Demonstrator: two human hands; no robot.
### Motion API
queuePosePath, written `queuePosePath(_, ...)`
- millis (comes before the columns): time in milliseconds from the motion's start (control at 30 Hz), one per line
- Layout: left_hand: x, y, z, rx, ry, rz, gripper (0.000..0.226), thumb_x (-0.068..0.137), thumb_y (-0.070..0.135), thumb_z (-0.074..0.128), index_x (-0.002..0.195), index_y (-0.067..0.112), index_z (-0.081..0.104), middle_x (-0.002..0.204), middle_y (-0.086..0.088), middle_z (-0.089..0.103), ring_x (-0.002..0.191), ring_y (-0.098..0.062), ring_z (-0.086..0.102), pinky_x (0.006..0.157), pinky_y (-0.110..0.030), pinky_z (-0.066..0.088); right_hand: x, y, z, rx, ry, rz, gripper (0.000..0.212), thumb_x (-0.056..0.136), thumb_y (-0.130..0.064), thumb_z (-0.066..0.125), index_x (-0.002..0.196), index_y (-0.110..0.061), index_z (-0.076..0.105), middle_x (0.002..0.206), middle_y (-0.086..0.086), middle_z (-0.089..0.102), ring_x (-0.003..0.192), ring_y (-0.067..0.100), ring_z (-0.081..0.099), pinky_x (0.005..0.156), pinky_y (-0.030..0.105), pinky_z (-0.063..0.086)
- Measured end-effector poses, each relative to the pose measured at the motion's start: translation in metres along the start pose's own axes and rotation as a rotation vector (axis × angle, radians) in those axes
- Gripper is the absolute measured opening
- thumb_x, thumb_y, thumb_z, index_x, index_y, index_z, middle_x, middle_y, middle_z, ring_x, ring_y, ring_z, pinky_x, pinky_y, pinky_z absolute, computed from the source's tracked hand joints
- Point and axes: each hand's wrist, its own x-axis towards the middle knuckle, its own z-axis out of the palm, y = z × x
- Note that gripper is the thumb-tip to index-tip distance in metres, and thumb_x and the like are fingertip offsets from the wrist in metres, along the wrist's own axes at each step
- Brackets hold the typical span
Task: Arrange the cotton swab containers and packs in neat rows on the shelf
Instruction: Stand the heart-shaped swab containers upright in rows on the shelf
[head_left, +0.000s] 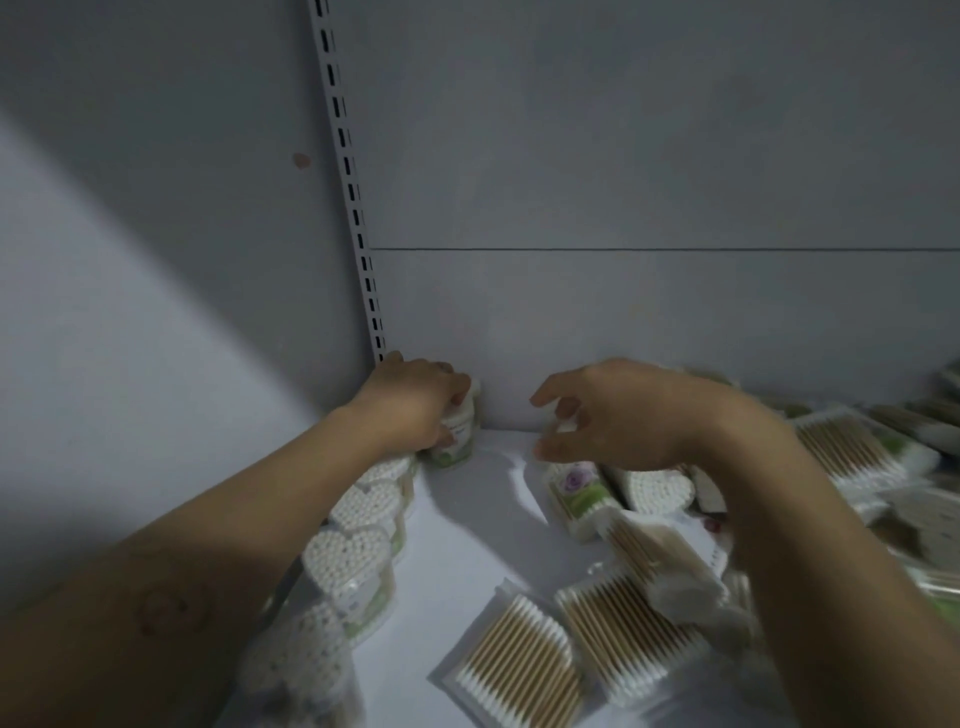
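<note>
Currently, the left hand (410, 405) is at the rear left corner of the shelf (467, 525), with its fingers curled round an upright green-labelled container (457, 441) that stands against the back panel (623, 312), just beside the base of the slotted upright (353, 197). A row of heart-shaped containers (345, 553) runs from this corner toward the front along the left edge, each touching the next. The right hand (634, 415) hovers near the back panel with fingers partly curled and thumb spread from the forefinger; a white object shows between the fingertips, but it cannot be told whether the hand holds it. Below this hand, a floral container (576, 493) lies on its side among others. Flat packs (519, 670) of wooden-stick swabs lie unaligned across the front and right of the shelf.
</note>
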Motion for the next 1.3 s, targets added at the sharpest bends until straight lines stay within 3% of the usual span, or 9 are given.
queuePosePath(133, -0.002, 0.0, 0.0, -0.011, 0.003, -0.003, 0.046, 0.078, 0.043, 0.072, 0.114, 0.021, 0.052, 0.117, 0.0, 0.056, 0.105, -0.025, 0.056, 0.087, -0.035, 0.033, -0.001, 0.009, 0.004, -0.099, -0.029, 0.063, 0.057, 0.085, -0.054, 0.061, 0.136, -0.032, 0.046, 0.13, -0.009, 0.057, 0.116, 0.013, 0.052, 0.083, 0.018, 0.031)
queuePosePath(300, -0.005, 0.013, -0.011, -0.008, -0.022, -0.007, 0.053, 0.083, 0.053, 0.061, 0.124, 0.022, 0.05, 0.122, -0.002, 0.056, 0.107, -0.025, 0.056, 0.088, -0.036, 0.031, -0.006, 0.009, 0.001, -0.131, -0.014, 0.09, 0.057, 0.086, -0.048, 0.063, 0.138, -0.032, 0.045, 0.135, -0.007, 0.052, 0.121, 0.015, 0.047, 0.082, 0.019, 0.03)
queuePosePath(500, -0.017, 0.061, -0.042, -0.118, 0.031, 0.06, 0.052, 0.087, 0.054, 0.059, 0.13, 0.027, 0.051, 0.128, 0.0, 0.056, 0.114, -0.024, 0.054, 0.097, -0.037, 0.037, -0.01, 0.015, -0.003, -0.154, -0.03, 0.069, 0.054, 0.083, -0.037, 0.069, 0.133, -0.028, 0.051, 0.131, -0.002, 0.054, 0.112, 0.019, 0.053, 0.083, 0.026, 0.044)
queuePosePath(667, -0.014, 0.109, -0.034, -0.402, -0.225, 0.02, 0.064, 0.08, 0.056, 0.068, 0.133, 0.025, 0.05, 0.128, -0.002, 0.059, 0.109, -0.024, 0.059, 0.089, -0.037, 0.052, -0.01, 0.031, -0.002, -0.216, -0.085, 0.055, 0.033, 0.084, -0.026, 0.064, 0.116, -0.019, 0.066, 0.115, 0.004, 0.065, 0.097, 0.021, 0.06, 0.072, 0.023, 0.043)
queuePosePath(733, -0.01, 0.117, -0.024, -0.435, -0.288, -0.006, 0.07, 0.074, 0.053, 0.074, 0.131, 0.019, 0.051, 0.121, -0.006, 0.063, 0.101, -0.025, 0.062, 0.085, -0.041, 0.055, -0.006, 0.035, 0.004, -0.248, -0.09, 0.025, 0.025, 0.085, -0.026, 0.061, 0.106, -0.014, 0.069, 0.104, 0.007, 0.069, 0.092, 0.024, 0.063, 0.075, 0.026, 0.051)
queuePosePath(833, -0.012, 0.123, -0.016, -0.552, -0.307, -0.022, 0.08, 0.068, 0.047, 0.081, 0.135, 0.023, 0.043, 0.119, -0.003, 0.062, 0.1, -0.023, 0.061, 0.087, -0.041, 0.054, 0.003, 0.042, 0.014, -0.229, -0.079, -0.008, 0.022, 0.088, -0.026, 0.058, 0.101, -0.012, 0.069, 0.101, 0.009, 0.068, 0.09, 0.025, 0.063, 0.081, 0.034, 0.055)
queuePosePath(1033, -0.015, 0.127, -0.01, -0.686, -0.18, -0.131, 0.08, 0.062, 0.042, 0.085, 0.131, 0.025, 0.047, 0.119, 0.005, 0.06, 0.1, -0.015, 0.06, 0.088, -0.036, 0.054, 0.004, 0.049, 0.013, -0.147, -0.085, -0.04, 0.024, 0.088, -0.02, 0.053, 0.105, -0.01, 0.066, 0.104, 0.01, 0.066, 0.095, 0.026, 0.062, 0.084, 0.034, 0.054)
queuePosePath(1167, -0.035, 0.11, -0.024, -0.712, 0.084, -0.255, 0.096, 0.059, 0.039, 0.089, 0.14, 0.021, 0.041, 0.135, 0.004, 0.052, 0.117, -0.013, 0.052, 0.1, -0.027, 0.044, -0.003, 0.046, 0.005, -0.088, -0.007, -0.073, 0.025, 0.087, -0.02, 0.056, 0.11, -0.012, 0.064, 0.105, 0.006, 0.065, 0.1, 0.027, 0.062, 0.087, 0.036, 0.052)
queuePosePath(1300, -0.062, 0.097, -0.034, -0.871, 0.341, -0.393, 0.091, 0.056, 0.033, 0.09, 0.133, 0.03, 0.042, 0.125, 0.008, 0.053, 0.112, -0.01, 0.056, 0.097, -0.034, 0.05, -0.012, 0.034, -0.006, 0.068, 0.159, -0.124, 0.041, 0.091, -0.037, 0.057, 0.127, -0.017, 0.052, 0.119, 0.006, 0.061, 0.107, 0.027, 0.058, 0.091, 0.039, 0.049)
